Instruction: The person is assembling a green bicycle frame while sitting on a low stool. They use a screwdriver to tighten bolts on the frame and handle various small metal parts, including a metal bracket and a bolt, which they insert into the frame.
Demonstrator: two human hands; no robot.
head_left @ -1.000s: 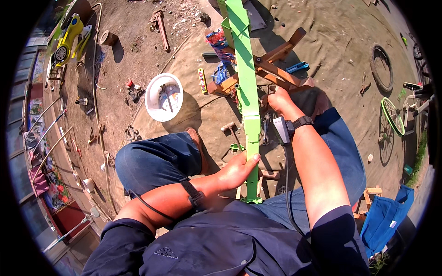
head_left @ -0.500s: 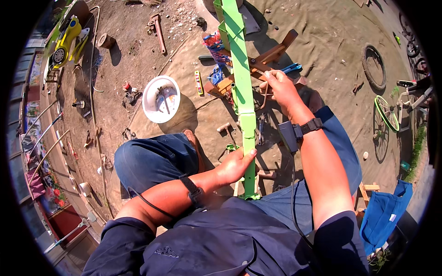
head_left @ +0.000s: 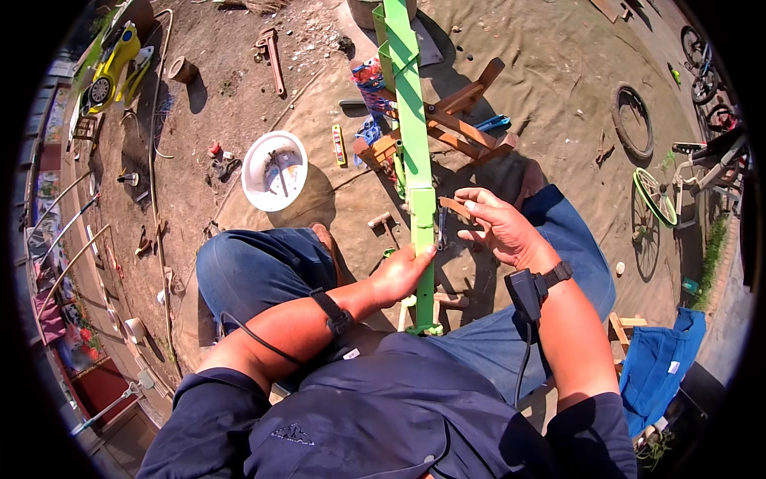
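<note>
Drawn back from a wooden stand (head_left: 463,128), the right hand (head_left: 507,227) pinches a brown strip (head_left: 456,208), its kind unclear, just beside a green beam (head_left: 412,128). The left hand (head_left: 401,276) wraps the beam, whose top is cut off and which hides part of the stand; a white basin (head_left: 249,172) sits left.

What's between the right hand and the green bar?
Head view: a thin brown strip in the right hand, and a metal tool on the ground.

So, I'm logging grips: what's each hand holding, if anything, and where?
Left hand: green beam, near its lap-side end. Right hand: brown strip, apparently by one end.
</note>
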